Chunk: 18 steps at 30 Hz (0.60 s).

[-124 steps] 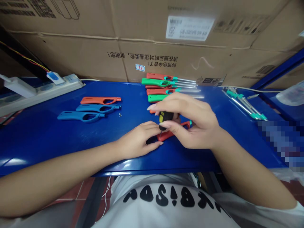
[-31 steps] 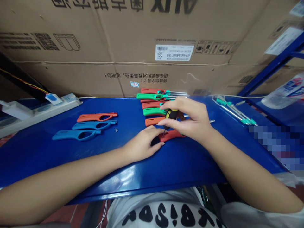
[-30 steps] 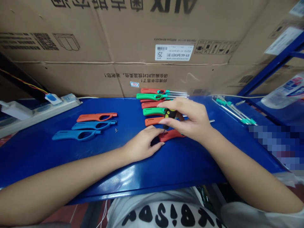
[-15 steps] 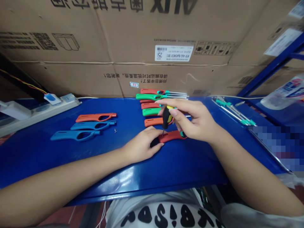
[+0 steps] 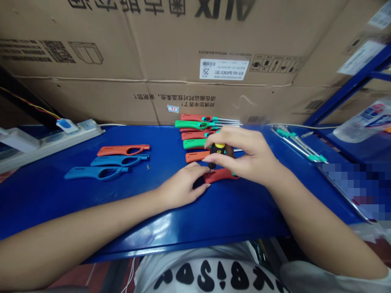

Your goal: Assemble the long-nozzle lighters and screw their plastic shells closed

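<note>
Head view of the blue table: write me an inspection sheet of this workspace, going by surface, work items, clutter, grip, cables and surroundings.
Surface: glossy blue table.
Work items: screwdriver, its tip down at a red handle.
Clutter: orange handle, blue handles and small metal pieces at left; row of rod-fitted handles further back; loose rods at right.
Grip: right hand closed round the screwdriver; left hand with fingertips at the red handle's end.
Cables: red-and-yellow wires by the power strip; pale cable along the back at right.
Surroundings: printed cardboard behind.
</note>
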### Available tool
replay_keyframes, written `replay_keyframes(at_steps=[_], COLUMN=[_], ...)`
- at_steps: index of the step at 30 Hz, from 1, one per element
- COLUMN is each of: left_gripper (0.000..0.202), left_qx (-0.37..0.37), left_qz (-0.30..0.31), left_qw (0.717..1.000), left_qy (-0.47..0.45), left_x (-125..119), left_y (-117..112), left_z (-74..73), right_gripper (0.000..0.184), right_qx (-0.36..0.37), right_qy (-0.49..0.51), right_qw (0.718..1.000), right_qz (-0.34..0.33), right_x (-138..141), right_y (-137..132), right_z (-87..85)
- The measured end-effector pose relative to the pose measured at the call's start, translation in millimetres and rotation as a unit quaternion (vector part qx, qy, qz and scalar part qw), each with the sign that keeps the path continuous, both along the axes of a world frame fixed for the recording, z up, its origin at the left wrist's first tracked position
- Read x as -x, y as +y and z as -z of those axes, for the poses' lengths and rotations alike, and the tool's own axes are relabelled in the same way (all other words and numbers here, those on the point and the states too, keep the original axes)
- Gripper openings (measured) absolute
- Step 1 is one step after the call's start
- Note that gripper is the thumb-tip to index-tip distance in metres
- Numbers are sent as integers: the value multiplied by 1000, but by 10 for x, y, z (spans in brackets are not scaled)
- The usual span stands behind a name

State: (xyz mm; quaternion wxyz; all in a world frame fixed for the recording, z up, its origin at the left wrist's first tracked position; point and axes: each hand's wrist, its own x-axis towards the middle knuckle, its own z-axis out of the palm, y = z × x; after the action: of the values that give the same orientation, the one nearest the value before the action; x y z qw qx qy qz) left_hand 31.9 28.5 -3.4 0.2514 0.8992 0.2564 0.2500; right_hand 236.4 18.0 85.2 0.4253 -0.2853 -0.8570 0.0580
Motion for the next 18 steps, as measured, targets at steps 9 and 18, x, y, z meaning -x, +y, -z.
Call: replay_keyframes(at_steps=[9,18], left_gripper=[33,25], left_qx=[-5,-4], left_qz=[0,0], left_qw=[1000,1000], left_qy=[4,2], left_x=[1,0], left_y=[-5,-1], left_z=[-25,-11], right_gripper=[18,18], right_qx=[-25,39], right_qy=[4,32], right_qw=[1000,996], right_qz=[-17,-72], right_x=[-31,-15], right_y=[26,-2], right_z=[8,-11])
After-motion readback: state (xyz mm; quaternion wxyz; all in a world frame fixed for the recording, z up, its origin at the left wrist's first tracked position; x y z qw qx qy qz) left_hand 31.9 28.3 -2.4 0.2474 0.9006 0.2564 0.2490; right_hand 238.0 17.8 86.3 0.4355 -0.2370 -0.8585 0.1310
